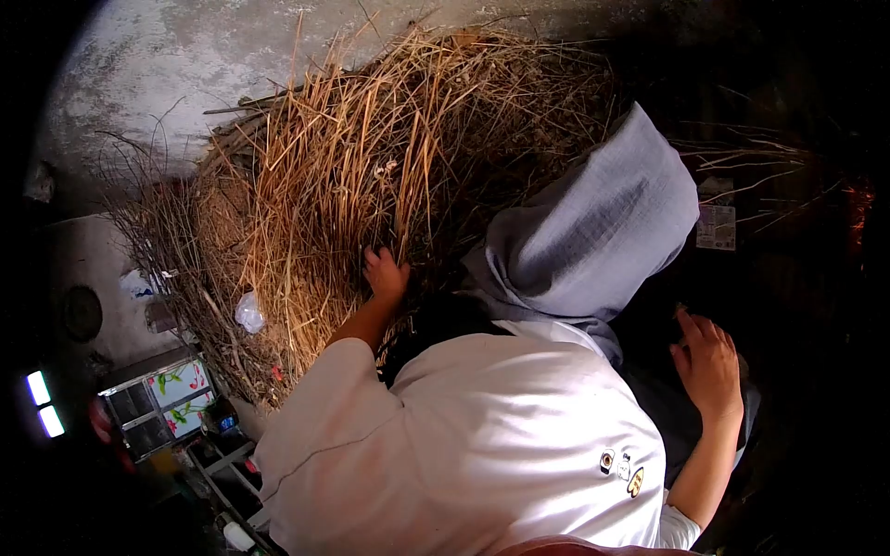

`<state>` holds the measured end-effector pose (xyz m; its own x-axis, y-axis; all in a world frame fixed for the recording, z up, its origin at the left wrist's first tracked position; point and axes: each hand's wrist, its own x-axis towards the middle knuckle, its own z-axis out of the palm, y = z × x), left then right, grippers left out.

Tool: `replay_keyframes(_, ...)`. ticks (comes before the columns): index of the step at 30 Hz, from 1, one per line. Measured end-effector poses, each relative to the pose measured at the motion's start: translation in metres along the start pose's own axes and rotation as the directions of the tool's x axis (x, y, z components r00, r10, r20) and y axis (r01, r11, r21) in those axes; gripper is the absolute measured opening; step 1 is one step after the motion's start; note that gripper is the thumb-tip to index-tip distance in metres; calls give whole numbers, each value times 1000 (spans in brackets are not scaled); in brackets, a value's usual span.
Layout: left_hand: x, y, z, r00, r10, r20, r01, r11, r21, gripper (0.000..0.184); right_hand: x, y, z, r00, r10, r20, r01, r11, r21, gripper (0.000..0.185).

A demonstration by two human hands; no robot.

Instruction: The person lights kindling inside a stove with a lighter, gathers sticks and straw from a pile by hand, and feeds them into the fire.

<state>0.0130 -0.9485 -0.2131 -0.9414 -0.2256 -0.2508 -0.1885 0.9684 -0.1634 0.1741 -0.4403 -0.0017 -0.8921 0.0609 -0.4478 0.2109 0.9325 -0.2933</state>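
Observation:
My left hand (pixel 387 276) reaches into the lower part of a big heap of dry stalks (pixel 348 176). Its fingers are bent among the stalks and appear closed on some; shadow partly hides the grip. To the right, my right hand (pixel 710 361) hangs over a dark area with its fingers loosely curved and apart. I make out nothing held in it. Between my hands rises my knee in grey trousers (pixel 593 222), and my white shirt (pixel 501 435) fills the lower middle.
Thin twigs (pixel 158 241) stick out at the heap's left, near a crumpled clear plastic bag (pixel 249 312). A flower-patterned cabinet (pixel 176 394) stands lower left. A pale wall (pixel 176 74) rises behind. At the far right is an orange glow (pixel 862 208), with long twigs (pixel 760 162) pointing towards it.

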Motion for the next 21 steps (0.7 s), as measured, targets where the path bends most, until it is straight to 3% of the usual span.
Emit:
replay_keyframes(2, 4, -5, 3, 997, 24, -77, -27, 999, -43, 55, 0, 0, 0, 1000, -16, -6, 16, 1000, 10, 49)
replay_keyframes(4, 10, -8, -1, 992, 35, 118, -13, 984, -177, 58, 0, -1, 1, 1000, -18, -14, 18, 1000, 11, 48)
replay_keyframes(8, 6, -13, -7, 986, 12, 165, 27, 972, -232, 58, 0, -3, -1, 1000, -8, -7, 8, 999, 46, 48)
replay_keyframes(10, 0, -21, -9, 981, 144, 131, -106, 960, -258, 65, 0, -4, -1, 1000, 4, -2, -4, 999, 40, 48)
replay_keyframes(14, -16, -19, -70, 951, 216, 219, -172, 964, -203, 75, 2, 1, 1, 1000, -5, 23, 4, 999, 37, 49)
replay_keyframes(16, -6, -41, -66, 991, 18, -131, -42, 982, -185, 98, 3, -1, 0, 1000, 3, 22, -3, 1000, 24, 48)
replay_keyframes(17, -1, -48, -63, 991, 14, -131, -39, 982, -184, 98, 4, -1, 1, 1000, 16, 27, -17, 1000, 14, 48)
replay_keyframes(19, 12, -58, -61, 925, -381, 11, 380, 920, -92, 116, 4, -3, -1, 999, 36, 34, -36, 999, 12, 48)
replay_keyframes(20, 17, -61, -64, 925, -380, 11, 379, 921, -91, 116, 5, -3, -1, 998, 59, 37, -60, 998, 8, 48)
replay_keyframes(21, 22, -62, -67, 921, -365, 135, 374, 926, -54, 123, 5, -2, 1, 997, 63, 38, -63, 998, 7, 48)
